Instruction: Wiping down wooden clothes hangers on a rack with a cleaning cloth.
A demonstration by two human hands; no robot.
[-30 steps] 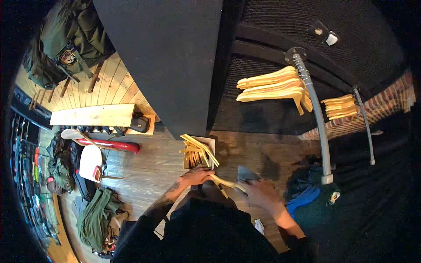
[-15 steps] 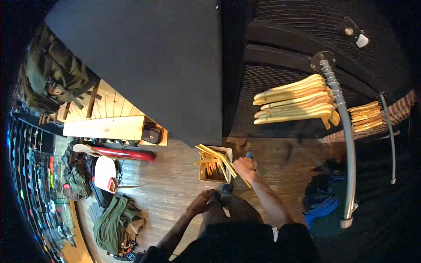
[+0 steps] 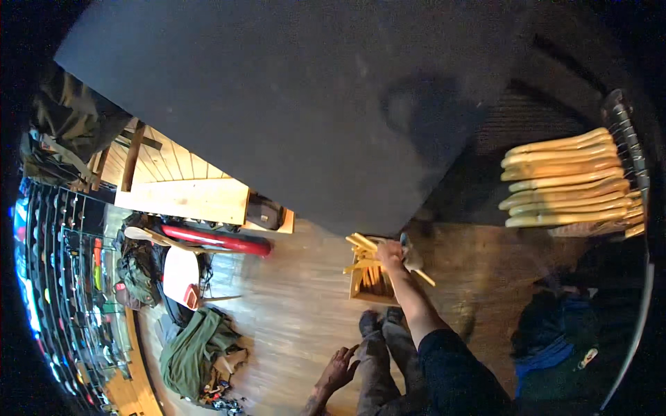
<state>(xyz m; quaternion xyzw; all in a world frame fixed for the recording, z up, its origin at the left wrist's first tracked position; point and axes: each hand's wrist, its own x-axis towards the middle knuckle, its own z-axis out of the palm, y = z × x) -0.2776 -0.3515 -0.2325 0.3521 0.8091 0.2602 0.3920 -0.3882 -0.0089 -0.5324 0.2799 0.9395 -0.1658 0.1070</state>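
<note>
My right hand (image 3: 390, 254) reaches down over a box (image 3: 355, 295) on the floor in front of my feet. Its fingers are closed around a wooden hanger (image 3: 365, 243), whose other end sticks out to the right of the hand. More pale wooden hangers (image 3: 372, 276) stand in the box and poke above its rim. Low beside my left leg hangs my left hand (image 3: 338, 369), with nothing in it and its fingers apart.
A row of wooden hangers (image 3: 565, 184) hangs from a metal rail (image 3: 630, 139) at the right. Dark clothing with blue (image 3: 551, 347) lies below. Left are a white stool (image 3: 182, 277), a red cylinder (image 3: 218, 240), a green garment (image 3: 198, 353) and a wooden bench (image 3: 184, 197). A large dark panel (image 3: 277, 118) stands ahead.
My right hand has moved farther over the box along with the hanger. My left hand has come away from my leg, its fingers now apart. The view has shifted, so the rail sits farther right.
</note>
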